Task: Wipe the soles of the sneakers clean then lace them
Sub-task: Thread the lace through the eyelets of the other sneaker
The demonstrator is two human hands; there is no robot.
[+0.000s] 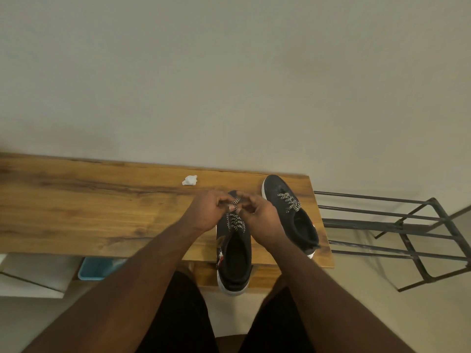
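Two black sneakers with white soles stand on a wooden table (89,205). The near sneaker (235,258) hangs partly over the table's front edge, toe pointing away from me. Its black-and-white lace (235,221) runs up the eyelets. My left hand (206,210) and my right hand (260,220) meet over the sneaker's toe end, each pinching a part of that lace. The second sneaker (290,212) lies at the table's right end, with its lace (289,201) threaded through it.
A crumpled white tissue (190,180) lies on the table behind my hands. A black metal rack (397,225) stands right of the table. A blue bin (95,268) sits under the table. A plain wall rises behind. My legs in black trousers are below.
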